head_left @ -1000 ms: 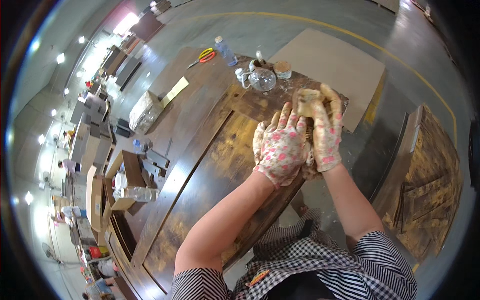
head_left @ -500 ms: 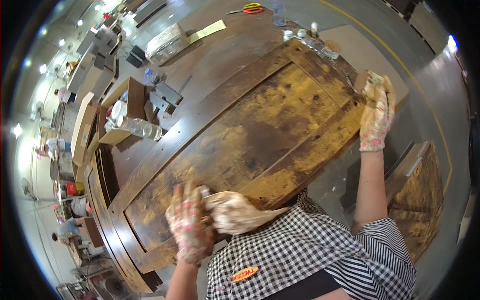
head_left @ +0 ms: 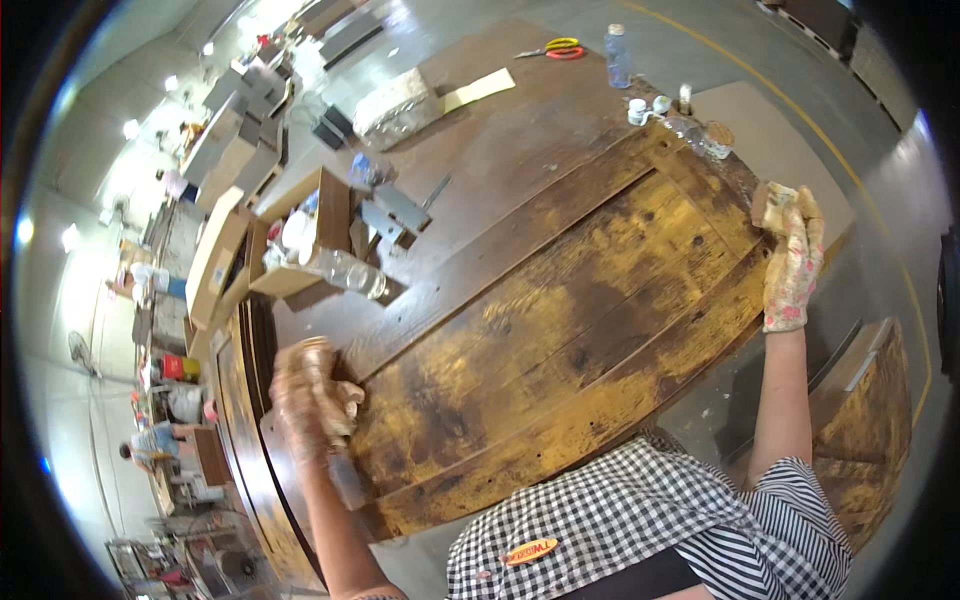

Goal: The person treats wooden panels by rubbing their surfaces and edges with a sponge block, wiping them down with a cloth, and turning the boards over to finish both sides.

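A brown wooden panel (head_left: 540, 320), blotched with dark and yellowish stain and framed by raised strips, lies slantwise before me. At its left end is my left hand (head_left: 298, 405), gloved and smeared by motion, closed round a crumpled beige cloth (head_left: 340, 400). The cloth is bunched by the fingers over the panel's end. My right hand (head_left: 793, 265), in a stained glove with pink spots, is at the panel's right end. Its fingers are closed on a small brown block (head_left: 768, 206), whose exact kind I cannot make out.
An open cardboard box (head_left: 272, 280) with bottles stands at the left, a clear bottle (head_left: 355, 275) beside it. Farther back lie a wrapped bundle (head_left: 398, 108), scissors (head_left: 562, 48), a blue-tinted bottle (head_left: 617, 58) and small white-capped bottles (head_left: 638, 112). Another stained panel (head_left: 865, 430) stands low at the right.
My left hand has swept left with the cloth, from the panel's near edge to its left end. The view has shifted; my right hand still holds the block at the right end.
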